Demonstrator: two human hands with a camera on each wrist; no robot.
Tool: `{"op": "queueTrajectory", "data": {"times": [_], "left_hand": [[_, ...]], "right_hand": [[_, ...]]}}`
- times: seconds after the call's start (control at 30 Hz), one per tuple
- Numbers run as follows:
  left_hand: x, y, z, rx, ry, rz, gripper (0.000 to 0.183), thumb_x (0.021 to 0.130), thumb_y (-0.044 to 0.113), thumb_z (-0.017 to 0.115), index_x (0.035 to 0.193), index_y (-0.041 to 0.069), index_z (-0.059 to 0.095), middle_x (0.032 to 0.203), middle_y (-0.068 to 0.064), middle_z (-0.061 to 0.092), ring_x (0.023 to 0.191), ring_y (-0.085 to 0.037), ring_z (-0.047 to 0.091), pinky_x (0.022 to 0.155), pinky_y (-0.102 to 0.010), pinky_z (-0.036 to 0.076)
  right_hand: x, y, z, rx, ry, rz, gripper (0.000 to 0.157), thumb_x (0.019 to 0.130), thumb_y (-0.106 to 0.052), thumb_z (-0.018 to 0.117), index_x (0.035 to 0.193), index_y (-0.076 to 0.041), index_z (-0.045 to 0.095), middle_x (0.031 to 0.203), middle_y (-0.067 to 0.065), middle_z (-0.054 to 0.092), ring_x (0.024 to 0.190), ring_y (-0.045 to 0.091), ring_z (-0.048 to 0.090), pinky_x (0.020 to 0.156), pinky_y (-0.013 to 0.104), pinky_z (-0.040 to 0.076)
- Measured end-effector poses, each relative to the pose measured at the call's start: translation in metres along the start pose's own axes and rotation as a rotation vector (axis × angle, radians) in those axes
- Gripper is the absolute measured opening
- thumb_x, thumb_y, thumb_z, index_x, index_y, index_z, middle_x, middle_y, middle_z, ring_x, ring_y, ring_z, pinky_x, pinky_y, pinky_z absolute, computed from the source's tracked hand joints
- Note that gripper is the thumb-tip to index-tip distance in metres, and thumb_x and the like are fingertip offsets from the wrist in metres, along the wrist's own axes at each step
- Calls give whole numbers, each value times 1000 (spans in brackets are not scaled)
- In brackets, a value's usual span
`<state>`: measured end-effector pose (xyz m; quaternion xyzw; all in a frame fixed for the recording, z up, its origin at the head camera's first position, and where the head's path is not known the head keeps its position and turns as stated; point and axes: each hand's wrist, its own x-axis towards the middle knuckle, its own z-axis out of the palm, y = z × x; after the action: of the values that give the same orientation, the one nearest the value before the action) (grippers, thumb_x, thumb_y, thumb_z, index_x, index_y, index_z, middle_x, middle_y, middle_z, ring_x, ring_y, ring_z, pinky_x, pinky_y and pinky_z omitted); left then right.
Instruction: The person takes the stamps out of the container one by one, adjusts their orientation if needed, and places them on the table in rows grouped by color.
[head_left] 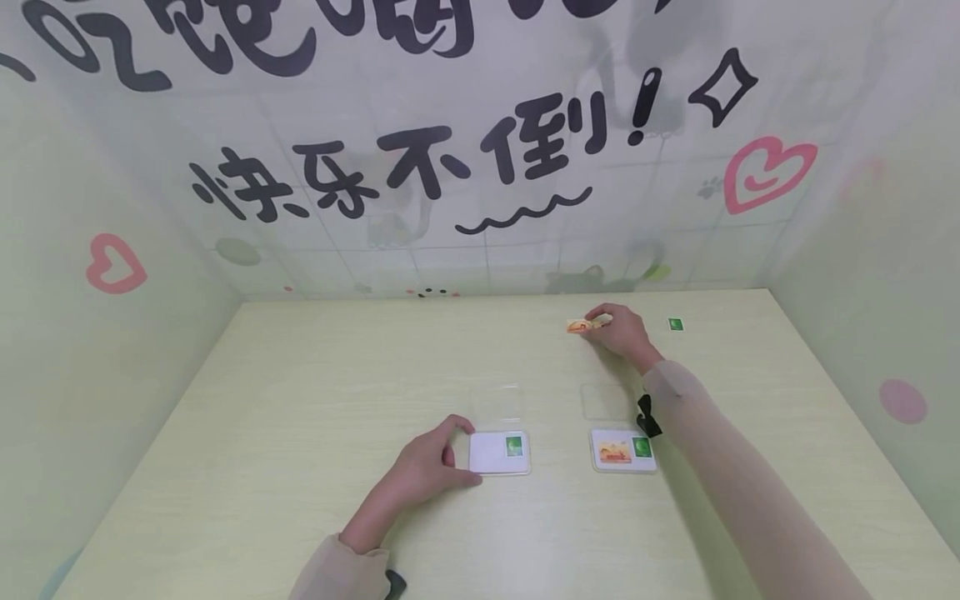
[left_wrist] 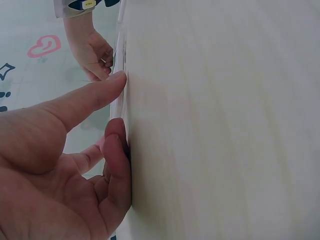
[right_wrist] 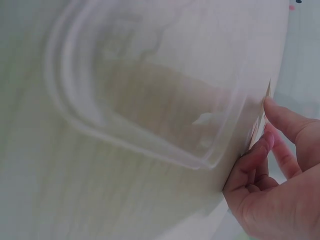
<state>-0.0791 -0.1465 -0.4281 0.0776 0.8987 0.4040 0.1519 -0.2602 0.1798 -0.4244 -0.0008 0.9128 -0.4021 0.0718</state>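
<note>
My left hand point(head_left: 426, 468) grips a transparent flat case point(head_left: 491, 457) by its left end, thumb at the near corner and index finger at the far corner. White backing fills this case, with a small green stamp point(head_left: 513, 447) at its upper right. Farther back on the right, my right hand point(head_left: 621, 332) pinches a small orange-printed stamp point(head_left: 578, 327) between thumb and fingers, low over the table. In the right wrist view its thin edge point(right_wrist: 268, 90) shows at the thumb tip. The curled fingers point(right_wrist: 250, 172) are down at the table surface.
A second case point(head_left: 600, 463) right of the first contains an orange stamp point(head_left: 615, 452) and a green one point(head_left: 642, 447). Behind the cases lie two transparent lids point(head_left: 497, 403) point(head_left: 606, 403). Another green stamp point(head_left: 676, 324) lies at the back right. Printed walls enclose the table point(head_left: 300, 392).
</note>
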Motion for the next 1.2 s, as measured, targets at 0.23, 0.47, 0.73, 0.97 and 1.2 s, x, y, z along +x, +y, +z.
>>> {"op": "queueTrajectory", "data": {"times": [0.23, 0.47, 0.73, 0.97, 1.2], "left_hand": [[0, 1, 0, 4, 1, -6, 58, 79, 11, 91, 129, 14, 60, 74, -1, 51, 63, -16, 44, 57, -26, 35], [1, 1, -1, 10, 1, -12, 58, 79, 10, 91, 128, 14, 60, 75, -2, 51, 64, -16, 44, 57, -26, 35], [0, 1, -1, 13, -3, -7, 58, 79, 10, 91, 128, 14, 60, 75, -2, 51, 64, -16, 44, 57, -26, 35], [0, 1, -1, 12, -1, -7, 58, 79, 10, 91, 129, 14, 60, 75, -2, 51, 64, -16, 44, 57, -26, 35], [0, -1, 0, 9, -2, -2, 59, 80, 11, 91, 130, 14, 60, 75, -2, 51, 64, -16, 44, 57, -25, 35]], "right_hand": [[4, -1, 4, 1, -28, 30, 35, 101, -17, 69, 131, 1, 65, 148, 28, 54, 119, 38, 53, 107, 52, 42], [9, 1, 4, -2, -27, 32, 34, 101, -14, 69, 132, 1, 65, 151, 28, 52, 138, 44, 46, 118, 57, 33], [13, 5, 3, -2, -39, 40, 36, 100, -16, 71, 132, 1, 65, 153, 27, 50, 143, 44, 43, 121, 57, 30], [13, 5, 3, -6, -40, 35, 36, 101, -16, 70, 133, 0, 66, 155, 28, 48, 144, 45, 42, 121, 57, 30], [13, 5, 2, -4, -59, 48, 38, 102, -17, 69, 135, -1, 65, 157, 28, 46, 144, 45, 40, 120, 58, 29]]}}
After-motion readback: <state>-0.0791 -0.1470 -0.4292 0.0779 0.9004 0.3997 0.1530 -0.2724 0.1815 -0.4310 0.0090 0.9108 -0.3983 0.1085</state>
